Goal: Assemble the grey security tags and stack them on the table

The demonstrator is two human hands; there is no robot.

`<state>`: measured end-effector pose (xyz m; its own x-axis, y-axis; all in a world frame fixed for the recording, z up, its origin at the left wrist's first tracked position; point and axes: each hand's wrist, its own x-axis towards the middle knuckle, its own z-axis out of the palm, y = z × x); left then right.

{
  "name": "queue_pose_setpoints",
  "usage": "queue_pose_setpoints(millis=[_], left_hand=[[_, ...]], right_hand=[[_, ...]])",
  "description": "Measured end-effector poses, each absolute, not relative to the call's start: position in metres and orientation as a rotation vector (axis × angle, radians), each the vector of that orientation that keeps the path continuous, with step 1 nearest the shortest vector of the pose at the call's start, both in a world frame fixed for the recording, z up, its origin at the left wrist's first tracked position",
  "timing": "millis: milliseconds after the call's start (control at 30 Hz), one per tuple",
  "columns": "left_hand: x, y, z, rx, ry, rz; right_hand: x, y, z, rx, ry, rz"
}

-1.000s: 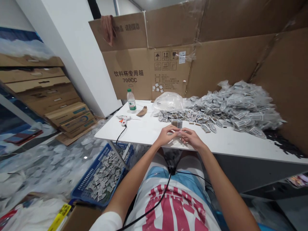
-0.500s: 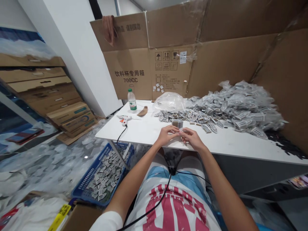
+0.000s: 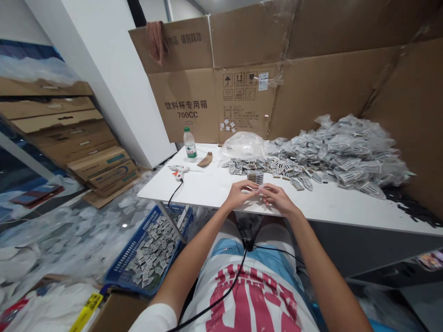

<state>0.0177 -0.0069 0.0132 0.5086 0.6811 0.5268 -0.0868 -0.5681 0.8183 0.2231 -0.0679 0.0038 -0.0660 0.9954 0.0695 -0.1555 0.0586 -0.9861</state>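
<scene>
Close together over the table's front edge, my left hand [image 3: 241, 193] and my right hand [image 3: 276, 198] meet at the fingertips. Both are closed in a pinch; whatever lies between the fingers is too small to make out. Just beyond the fingertips stands a neat stack of flat metal-and-grey pieces [image 3: 255, 176]. Behind it spreads a heap of loose grey-and-white striped pieces with pointed ends [image 3: 282, 167]. More such pieces, in clear plastic bags [image 3: 349, 152], are piled to the right.
A glue gun [image 3: 180, 172] with a black cord lies left on the white table [image 3: 207, 189], near a green-capped bottle [image 3: 190, 144]. Cardboard panels [image 3: 242, 106] stand along the back. Small black parts [image 3: 417, 212] lie far right. A blue basket [image 3: 114, 263] of pieces sits on the floor.
My hands stay in nearly the same place, with the fingertips shifting slightly against each other. Nothing else on the table has visibly moved.
</scene>
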Motion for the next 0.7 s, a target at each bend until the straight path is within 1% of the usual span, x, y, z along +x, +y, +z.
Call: queue_pose_setpoints(millis=[300, 533, 700], left_hand=[[0.0179, -0.0061, 0.0136, 1.87, 0.521, 1.145], [0.0187, -0.0055, 0.0116, 1.852, 0.535, 1.166], [0.0182, -0.005, 0.0104, 1.905, 0.565, 1.161]], right_hand=[[0.2275, -0.0656, 0.0, -0.963, -1.043, 1.375], [0.2256, -0.069, 0.0072, -0.955, -1.024, 1.331], [0.227, -0.0666, 0.0041, -0.979, -1.08, 1.367]])
